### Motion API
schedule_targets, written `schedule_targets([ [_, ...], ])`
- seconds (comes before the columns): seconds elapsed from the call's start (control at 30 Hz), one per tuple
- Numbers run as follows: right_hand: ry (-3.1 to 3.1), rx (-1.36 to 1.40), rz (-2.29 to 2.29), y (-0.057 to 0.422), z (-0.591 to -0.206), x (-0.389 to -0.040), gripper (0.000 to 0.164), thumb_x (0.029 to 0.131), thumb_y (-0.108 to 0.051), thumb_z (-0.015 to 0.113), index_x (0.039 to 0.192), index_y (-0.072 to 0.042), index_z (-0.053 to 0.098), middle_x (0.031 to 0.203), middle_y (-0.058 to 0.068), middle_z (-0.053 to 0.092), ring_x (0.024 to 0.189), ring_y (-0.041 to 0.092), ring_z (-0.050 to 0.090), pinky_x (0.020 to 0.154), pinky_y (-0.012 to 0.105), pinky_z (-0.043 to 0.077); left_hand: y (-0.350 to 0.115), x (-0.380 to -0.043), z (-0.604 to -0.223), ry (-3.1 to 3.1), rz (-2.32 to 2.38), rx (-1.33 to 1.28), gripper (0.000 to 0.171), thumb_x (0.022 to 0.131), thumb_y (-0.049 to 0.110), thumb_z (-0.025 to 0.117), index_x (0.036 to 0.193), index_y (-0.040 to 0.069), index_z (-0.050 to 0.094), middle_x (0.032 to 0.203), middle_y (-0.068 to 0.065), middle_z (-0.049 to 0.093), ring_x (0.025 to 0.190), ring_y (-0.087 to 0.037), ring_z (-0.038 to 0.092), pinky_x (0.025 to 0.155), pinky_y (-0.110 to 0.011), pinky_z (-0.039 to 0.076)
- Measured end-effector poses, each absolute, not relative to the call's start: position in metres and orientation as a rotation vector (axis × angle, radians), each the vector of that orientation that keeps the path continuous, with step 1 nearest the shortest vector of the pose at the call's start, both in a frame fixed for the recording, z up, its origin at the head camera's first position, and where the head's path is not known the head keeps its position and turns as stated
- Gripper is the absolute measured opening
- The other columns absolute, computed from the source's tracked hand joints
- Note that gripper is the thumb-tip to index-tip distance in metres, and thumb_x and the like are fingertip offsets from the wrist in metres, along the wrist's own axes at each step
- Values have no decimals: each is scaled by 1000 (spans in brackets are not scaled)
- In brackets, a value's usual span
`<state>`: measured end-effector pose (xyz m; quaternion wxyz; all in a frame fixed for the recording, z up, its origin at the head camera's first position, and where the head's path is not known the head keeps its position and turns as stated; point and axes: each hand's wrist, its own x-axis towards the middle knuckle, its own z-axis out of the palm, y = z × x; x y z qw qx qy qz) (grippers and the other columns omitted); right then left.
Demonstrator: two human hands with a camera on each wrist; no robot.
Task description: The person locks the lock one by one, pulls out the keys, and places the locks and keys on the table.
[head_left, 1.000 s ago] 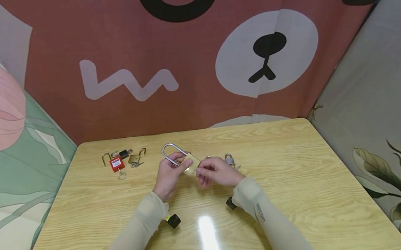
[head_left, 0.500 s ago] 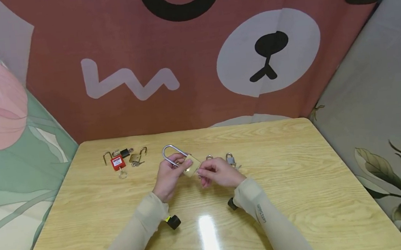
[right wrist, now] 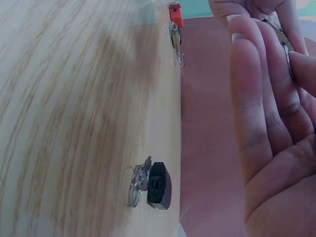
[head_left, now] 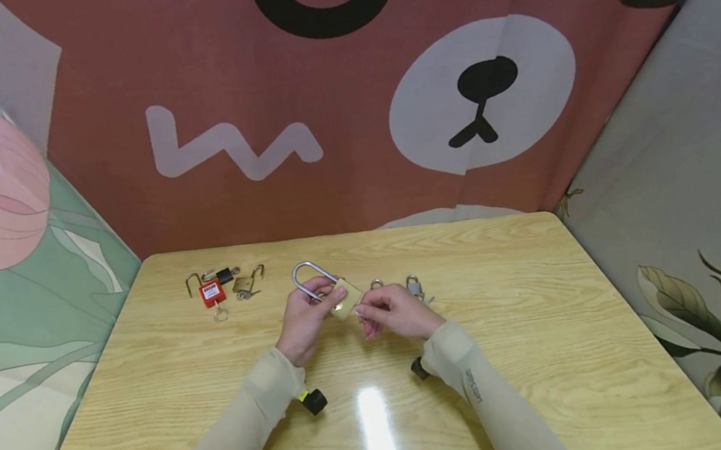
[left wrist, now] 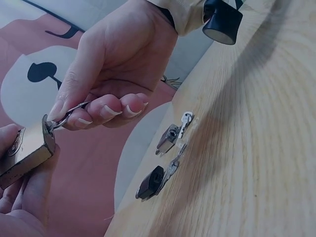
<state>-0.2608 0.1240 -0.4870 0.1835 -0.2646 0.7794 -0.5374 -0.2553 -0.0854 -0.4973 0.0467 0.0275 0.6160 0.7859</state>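
A brass padlock point(head_left: 345, 298) with a long silver shackle is held above the table in my left hand point(head_left: 304, 319), the thumb lying across its face. The shackle points up and to the left; whether both its legs sit in the body is hidden by the fingers. My right hand point(head_left: 403, 312) pinches a key point(left wrist: 69, 116) between thumb and fingers. In the left wrist view the key's tip meets the keyhole end of the padlock; how deep it sits cannot be told. In the right wrist view the same key point(right wrist: 288, 61) shows partly behind the fingers.
To the left on the wooden table point(head_left: 516, 384) lie a red padlock point(head_left: 212, 292), a black padlock point(head_left: 224, 276) and a small brass padlock point(head_left: 243, 285) with keys. Behind my right hand stand a grey padlock point(head_left: 414, 287) and a black padlock point(left wrist: 150, 183), keys beside them.
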Motion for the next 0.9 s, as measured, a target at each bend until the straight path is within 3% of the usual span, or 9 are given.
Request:
schedule_targets([
  [0.1,2192,-753,-1517,125,-485,-259,32,107,-15,58,95,13,66,78,10,73,70,19,72,71,49,64,-85,-254,-497,1878,2401,80,24,92,6,78,114,2,69,90,4,70,80,-9,63,67,-21,55],
  [0.33,2239,-757,-1493,128,-483,-257,30,107,-16,59,94,10,68,78,8,74,70,20,73,69,40,64,-87,-255,-494,1927,2395,82,25,92,10,78,114,0,69,88,5,72,78,-8,64,66,-21,55],
  [0.5,2227,-753,-1519,130,-483,-257,30,107,-17,59,91,7,69,77,9,73,69,23,73,69,44,64,-86,-256,-490,1927,2397,107,27,92,9,78,116,-2,69,88,4,73,80,-9,65,68,-22,57],
  [0.7,2213,-712,-1495,140,-481,-256,32,107,-20,59,93,8,68,78,9,74,72,21,73,72,48,64,-95,-260,-486,1858,2489,65,13,95,4,74,107,9,71,87,6,72,77,-7,65,66,-21,56],
  [0.9,2263,-649,-1469,156,-484,-258,30,106,-18,62,94,9,69,80,13,73,72,26,73,71,50,64,-115,-270,-483,1851,2623,9,16,95,1,72,100,16,71,85,7,70,74,-5,64,63,-19,55],
])
